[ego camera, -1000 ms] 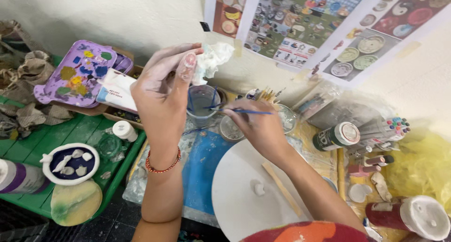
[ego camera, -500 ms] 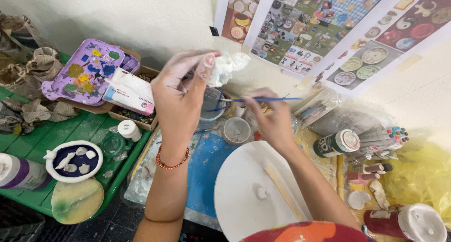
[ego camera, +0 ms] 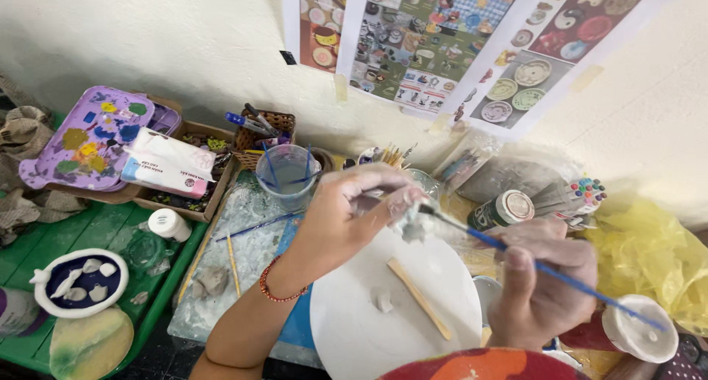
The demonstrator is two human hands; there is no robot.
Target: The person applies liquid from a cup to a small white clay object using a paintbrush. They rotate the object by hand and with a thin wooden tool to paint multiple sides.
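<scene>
Both hands dropped from the wall to over the white round board (ego camera: 369, 328). Left hand (ego camera: 346, 210) pinched a small clay piece (ego camera: 413, 229). Right hand (ego camera: 542, 284) gripped the blue brush (ego camera: 546, 269), tip on the clay, handle running lower-right. Photo posters (ego camera: 442, 41) hung above the board; white tissue pack (ego camera: 168, 162) upper-left.

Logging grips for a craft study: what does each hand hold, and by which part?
Left hand pinches a small clay piece at its top; right hand grips a blue paintbrush mid-handle.
</scene>
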